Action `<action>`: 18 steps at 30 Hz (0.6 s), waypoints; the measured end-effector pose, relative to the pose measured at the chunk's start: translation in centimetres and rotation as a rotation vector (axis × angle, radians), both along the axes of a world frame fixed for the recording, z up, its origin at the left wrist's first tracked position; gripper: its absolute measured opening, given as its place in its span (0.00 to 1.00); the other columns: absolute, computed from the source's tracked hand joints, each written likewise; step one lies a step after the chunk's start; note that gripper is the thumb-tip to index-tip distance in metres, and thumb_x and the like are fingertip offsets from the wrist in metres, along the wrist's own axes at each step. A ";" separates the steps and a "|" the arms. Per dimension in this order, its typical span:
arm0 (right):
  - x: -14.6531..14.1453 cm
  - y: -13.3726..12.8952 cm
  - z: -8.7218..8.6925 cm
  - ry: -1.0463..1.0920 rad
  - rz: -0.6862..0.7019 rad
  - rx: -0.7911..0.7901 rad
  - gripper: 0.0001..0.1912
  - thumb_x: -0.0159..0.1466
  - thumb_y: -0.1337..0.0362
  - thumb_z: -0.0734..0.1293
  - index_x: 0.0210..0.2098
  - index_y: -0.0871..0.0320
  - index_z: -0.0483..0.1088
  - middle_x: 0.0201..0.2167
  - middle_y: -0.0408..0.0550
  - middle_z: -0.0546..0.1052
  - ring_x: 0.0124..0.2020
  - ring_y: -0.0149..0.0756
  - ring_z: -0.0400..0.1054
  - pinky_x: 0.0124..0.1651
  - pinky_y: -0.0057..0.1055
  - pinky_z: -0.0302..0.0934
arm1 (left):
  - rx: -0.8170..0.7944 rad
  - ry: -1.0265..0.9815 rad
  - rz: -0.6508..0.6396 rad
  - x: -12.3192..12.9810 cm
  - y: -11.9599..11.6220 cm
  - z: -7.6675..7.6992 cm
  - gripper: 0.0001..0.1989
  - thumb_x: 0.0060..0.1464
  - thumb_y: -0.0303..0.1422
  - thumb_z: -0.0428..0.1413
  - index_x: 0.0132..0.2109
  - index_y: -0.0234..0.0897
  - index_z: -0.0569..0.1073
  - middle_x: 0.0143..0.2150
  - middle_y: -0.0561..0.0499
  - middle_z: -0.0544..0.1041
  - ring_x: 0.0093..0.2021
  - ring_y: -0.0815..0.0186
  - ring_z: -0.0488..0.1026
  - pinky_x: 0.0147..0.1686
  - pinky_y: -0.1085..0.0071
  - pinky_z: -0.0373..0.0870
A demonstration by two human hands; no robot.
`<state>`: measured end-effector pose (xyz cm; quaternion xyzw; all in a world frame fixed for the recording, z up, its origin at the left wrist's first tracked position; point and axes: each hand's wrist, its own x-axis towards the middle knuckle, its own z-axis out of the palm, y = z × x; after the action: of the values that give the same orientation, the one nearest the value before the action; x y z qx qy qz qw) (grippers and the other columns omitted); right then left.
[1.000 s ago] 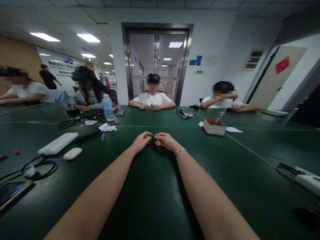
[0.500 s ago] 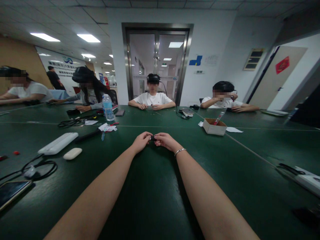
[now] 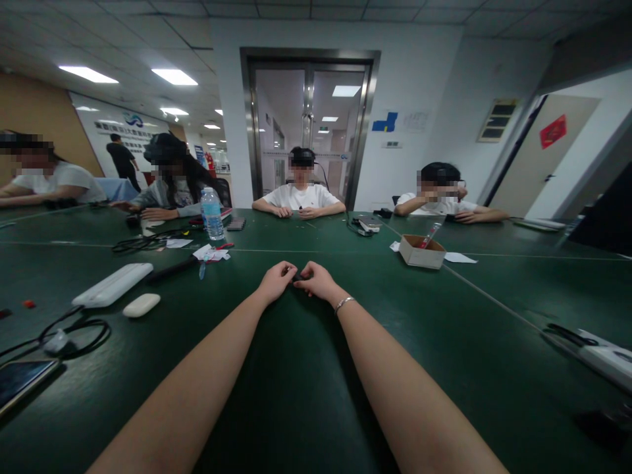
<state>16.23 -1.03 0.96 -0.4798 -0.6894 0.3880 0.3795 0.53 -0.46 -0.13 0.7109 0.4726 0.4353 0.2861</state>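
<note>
Out in front of me, just over the green table [image 3: 306,408], my two hands meet at a small black object [image 3: 297,278]. Its kind is too small to make out. My left hand [image 3: 276,282] pinches it from the left, thumb and fingers closed together. From the other side my right hand [image 3: 316,282] grips it between thumb and fingertips, and a silver bracelet [image 3: 344,304] circles that wrist. The fingers hide much of the object.
On the left lie a white power strip [image 3: 113,285], a white oval case [image 3: 141,305], a phone [image 3: 24,382] and coiled cables. A water bottle [image 3: 212,214] stands beyond them. An open cardboard box [image 3: 422,255] sits right. Several people sit across the table.
My right hand has shifted slightly left and its fingers now curl more over the small black object. Less of the object shows. My left hand has hardly moved.
</note>
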 end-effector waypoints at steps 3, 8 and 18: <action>-0.6 -0.5 0.2 -0.285 -0.080 0.191 0.16 0.47 0.64 0.73 0.26 0.59 0.61 0.24 0.41 0.68 0.21 0.28 0.64 0.20 0.22 0.57 | -0.003 -0.013 0.003 0.0 0.1 -0.1 0.15 0.49 0.41 0.53 0.38 0.35 0.70 0.33 0.50 0.73 0.32 0.67 0.69 0.33 0.71 0.65; -1.8 -1.7 1.8 -0.621 -0.022 0.253 0.06 0.54 0.65 0.69 0.26 0.60 0.67 0.27 0.49 0.71 0.29 0.35 0.66 0.27 0.26 0.55 | 0.029 0.064 0.077 0.0 -0.2 0.1 0.12 0.45 0.39 0.56 0.34 0.35 0.69 0.32 0.50 0.71 0.30 0.68 0.69 0.31 0.71 0.65; 9.4 -12.2 12.5 -0.698 0.300 -0.025 0.15 0.48 0.61 0.73 0.35 0.55 0.74 0.28 0.46 0.75 0.22 0.30 0.66 0.21 0.23 0.54 | -0.480 0.007 -0.179 -6.9 -8.3 3.5 0.18 0.44 0.43 0.57 0.35 0.37 0.60 0.36 0.50 0.72 0.26 0.70 0.71 0.22 0.76 0.64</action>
<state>25.63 -13.25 13.45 -0.4815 -0.8350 0.2607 0.0549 -6.40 -8.79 3.42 0.6629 0.4987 0.2812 0.4825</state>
